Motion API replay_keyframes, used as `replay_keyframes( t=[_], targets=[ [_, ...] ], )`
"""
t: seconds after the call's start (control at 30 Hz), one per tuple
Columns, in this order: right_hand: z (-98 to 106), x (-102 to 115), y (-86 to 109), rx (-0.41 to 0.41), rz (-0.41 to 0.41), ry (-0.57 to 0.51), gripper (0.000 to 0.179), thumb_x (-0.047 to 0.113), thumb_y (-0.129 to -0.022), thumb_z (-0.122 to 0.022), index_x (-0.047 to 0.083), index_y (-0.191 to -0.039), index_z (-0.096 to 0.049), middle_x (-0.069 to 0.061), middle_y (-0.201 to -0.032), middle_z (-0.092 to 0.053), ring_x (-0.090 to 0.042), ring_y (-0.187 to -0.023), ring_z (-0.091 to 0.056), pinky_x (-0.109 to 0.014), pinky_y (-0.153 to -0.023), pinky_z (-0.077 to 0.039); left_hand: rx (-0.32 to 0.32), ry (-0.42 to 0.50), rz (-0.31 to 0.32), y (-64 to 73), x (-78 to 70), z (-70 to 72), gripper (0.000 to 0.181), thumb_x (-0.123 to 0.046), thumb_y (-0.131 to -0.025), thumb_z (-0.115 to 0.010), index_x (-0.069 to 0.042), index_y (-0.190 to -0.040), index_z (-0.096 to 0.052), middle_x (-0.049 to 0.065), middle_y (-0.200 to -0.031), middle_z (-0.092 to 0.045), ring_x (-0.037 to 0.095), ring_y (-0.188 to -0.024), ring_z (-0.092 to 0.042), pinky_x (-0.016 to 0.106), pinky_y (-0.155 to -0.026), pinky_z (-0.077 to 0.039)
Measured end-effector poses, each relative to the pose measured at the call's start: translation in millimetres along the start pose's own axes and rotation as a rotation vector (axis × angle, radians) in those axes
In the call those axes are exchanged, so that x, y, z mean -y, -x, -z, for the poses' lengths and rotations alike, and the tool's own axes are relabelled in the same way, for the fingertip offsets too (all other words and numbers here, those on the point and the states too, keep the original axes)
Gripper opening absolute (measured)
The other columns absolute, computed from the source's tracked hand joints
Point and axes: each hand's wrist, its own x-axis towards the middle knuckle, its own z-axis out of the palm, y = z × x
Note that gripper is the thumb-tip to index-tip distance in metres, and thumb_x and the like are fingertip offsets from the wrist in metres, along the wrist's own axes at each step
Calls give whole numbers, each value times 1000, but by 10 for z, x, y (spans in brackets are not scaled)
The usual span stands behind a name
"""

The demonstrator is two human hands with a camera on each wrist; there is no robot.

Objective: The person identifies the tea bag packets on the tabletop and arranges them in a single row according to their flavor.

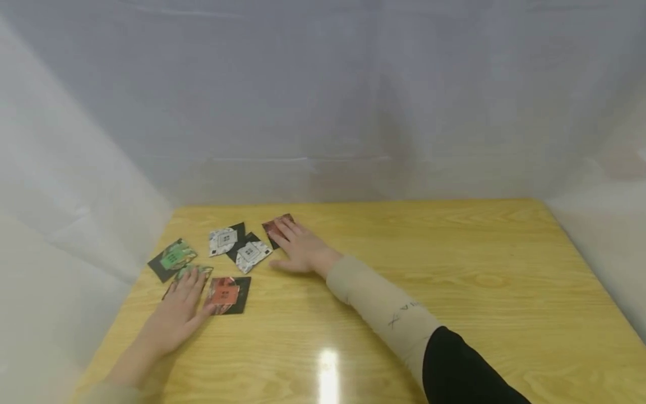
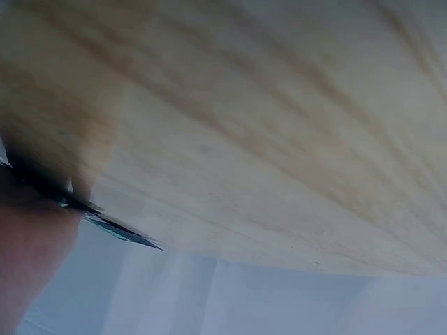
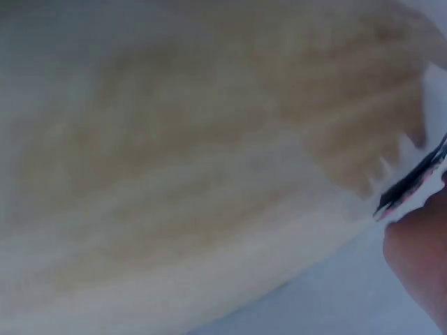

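My left hand [image 1: 174, 314] lies with its fingers straight over a green-printed flat packet [image 1: 203, 270], hiding most of it. Its thumb reaches the edge of a red-and-black packet [image 1: 224, 294]. Farther back, my right hand [image 1: 303, 249] spreads its fingers over a dark red packet [image 1: 268, 227], whose far corner shows beyond the fingertips. In the left wrist view, the thin dark edge of a packet [image 2: 122, 230] juts out past the hand. The right wrist view shows another packet edge [image 3: 412, 181] beside the hand.
Two white-and-black packets [image 1: 223, 241] overlap between the hands. A green-and-black packet [image 1: 173, 259] lies near the left edge of the wooden table [image 1: 454, 269], touching the covered green one. White sheeting [image 1: 353, 101] hangs behind and along both sides.
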Motion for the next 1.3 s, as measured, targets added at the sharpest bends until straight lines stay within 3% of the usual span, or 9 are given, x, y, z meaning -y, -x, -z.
replay_keyframes(
  t=[0.13, 0.23, 0.5, 0.73, 0.9, 1.13, 1.3],
  targets=[
    [-40, -23, -1, 54, 5, -6, 88, 71, -107, -33, 17, -172, -9, -12, -180, 4, -28, -169, 4, -38, -139, -5, 4, -25, 4, -20, -27, -3, 82, -45, -110, -50, 11, -164, -23, 38, -170, -18, 60, -156, -21, 76, -124, -23],
    [-18, -36, 40, 43, 22, 13, 88, 71, -107, -32, 14, -172, -12, -14, -180, 1, -29, -169, 0, -38, -139, -7, -2, -45, 3, -22, -38, -4, 83, -46, -110, -50, 11, -163, -24, 38, -170, -18, 60, -156, -22, 75, -124, -24],
    [-24, -113, 166, 44, 28, 55, 90, 72, -107, -31, 12, -171, -12, -15, -180, -1, -31, -168, -3, -39, -138, -11, -86, -38, -29, 16, 25, -80, 81, -43, -108, -56, 12, -162, -29, 38, -169, -24, 59, -155, -25, 75, -124, -23],
    [-58, -257, 337, 34, 25, 55, 93, 73, -106, -32, 10, -171, -12, -17, -179, -3, -33, -168, -5, -41, -138, -11, -55, -53, -10, 38, -5, -29, 82, -46, -109, -53, 12, -162, -27, 38, -170, -22, 59, -156, -25, 75, -123, -25],
    [-98, -398, 470, 12, 23, 41, 94, 72, -107, -34, 7, -171, -11, -21, -179, -3, -35, -168, -5, -43, -138, -12, -69, -59, -9, 34, -9, -16, 83, -46, -108, -54, 12, -162, -29, 38, -169, -25, 58, -155, -27, 76, -122, -26],
    [-150, -607, 696, -5, -15, -8, 96, 71, -106, -38, 6, -171, -10, -23, -178, -3, -38, -167, -5, -46, -138, -14, -57, -37, -2, 2, 11, -28, 84, -46, -109, -53, 10, -164, -24, 37, -170, -21, 57, -158, -22, 72, -129, -17],
    [-179, -726, 846, -9, -31, -30, 96, 71, -106, -39, 5, -170, -10, -25, -177, -2, -39, -167, -5, -48, -138, -15, -82, -53, -11, 0, 20, -47, 85, -47, -107, -55, 10, -163, -27, 37, -169, -24, 57, -156, -26, 72, -128, -20]
  ],
)
